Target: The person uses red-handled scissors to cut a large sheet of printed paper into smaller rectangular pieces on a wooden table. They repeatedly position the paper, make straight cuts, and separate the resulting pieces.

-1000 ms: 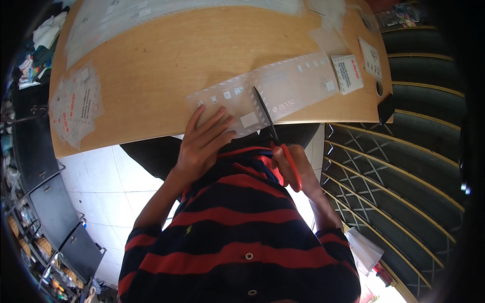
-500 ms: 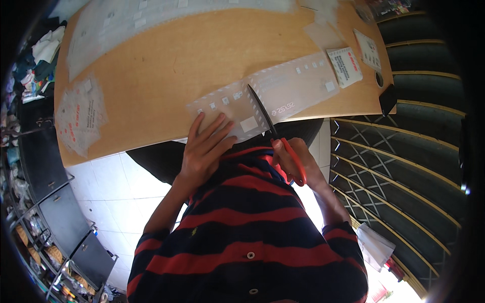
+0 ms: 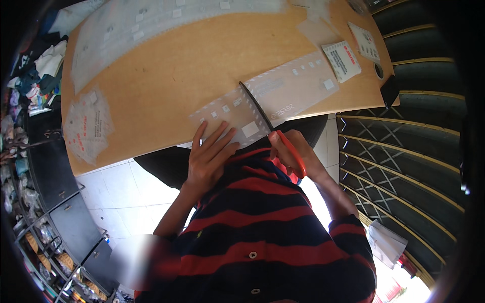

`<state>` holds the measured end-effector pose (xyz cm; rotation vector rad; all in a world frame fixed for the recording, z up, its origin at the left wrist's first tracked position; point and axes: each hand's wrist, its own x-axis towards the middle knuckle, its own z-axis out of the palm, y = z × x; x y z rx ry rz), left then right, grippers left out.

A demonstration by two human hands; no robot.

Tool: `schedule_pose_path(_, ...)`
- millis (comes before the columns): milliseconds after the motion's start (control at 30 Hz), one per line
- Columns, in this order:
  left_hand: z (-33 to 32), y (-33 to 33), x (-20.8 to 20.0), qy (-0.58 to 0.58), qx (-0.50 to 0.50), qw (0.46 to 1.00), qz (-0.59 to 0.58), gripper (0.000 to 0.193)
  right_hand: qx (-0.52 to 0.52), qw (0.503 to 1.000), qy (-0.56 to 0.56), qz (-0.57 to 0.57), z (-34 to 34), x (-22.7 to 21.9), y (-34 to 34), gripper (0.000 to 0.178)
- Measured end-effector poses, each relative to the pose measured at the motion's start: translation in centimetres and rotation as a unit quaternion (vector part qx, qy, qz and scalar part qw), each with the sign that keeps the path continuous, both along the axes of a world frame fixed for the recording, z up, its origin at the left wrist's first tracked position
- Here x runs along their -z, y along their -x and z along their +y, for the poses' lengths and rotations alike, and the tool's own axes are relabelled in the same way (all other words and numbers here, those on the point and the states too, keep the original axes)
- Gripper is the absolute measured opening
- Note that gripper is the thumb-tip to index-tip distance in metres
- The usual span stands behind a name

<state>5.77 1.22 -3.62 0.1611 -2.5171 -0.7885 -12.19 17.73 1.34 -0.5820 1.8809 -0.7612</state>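
Note:
A long translucent plastic sheet [image 3: 303, 86] with white printed patches lies along the table's near edge, its left part [image 3: 222, 113] in front of me. My left hand [image 3: 211, 154] rests on that left part with fingers spread, holding nothing else. In my right hand [image 3: 293, 151] is a pair of scissors [image 3: 258, 107] with dark blades and orange-red handles. The blades lie across the sheet near its middle, beside a striped band, and their tip reaches its far edge. I cannot tell whether the blades are fully closed.
More translucent sheets [image 3: 156, 25] lie along the wooden table's [image 3: 166, 86] far edge. Printed plastic pieces [image 3: 86, 126] lie at the left end, and a white printed packet [image 3: 341, 61] at the right. Dark shelves [image 3: 76, 217] stand left; a folding metal gate [image 3: 399, 151] is right.
The scissors have moved slightly forward and left over the sheet, so their tip now reaches its far edge. My left hand stays flat on the sheet. The whole view has shifted a little.

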Motion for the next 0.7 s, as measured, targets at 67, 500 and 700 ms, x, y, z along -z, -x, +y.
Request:
schedule_pose_path(67,0.0,-0.1,0.0,0.004,0.004,1.000,-0.004,0.019,0.006,0.999,0.041,-0.016,0.0,0.2,0.1,0.083)
schedule_pose_path(500,-3.1,-2.5,-0.8,0.022,-0.166,0.984,0.052,0.020,-0.041,0.994,0.094,-0.034,-0.9,0.5,0.3,0.075)
schedule_pose_path(700,-13.0,-7.7,-6.1,-0.098,-0.539,0.814,0.192,0.021,-0.068,0.986,0.137,-0.064,-0.1,1.4,-1.4,0.076)
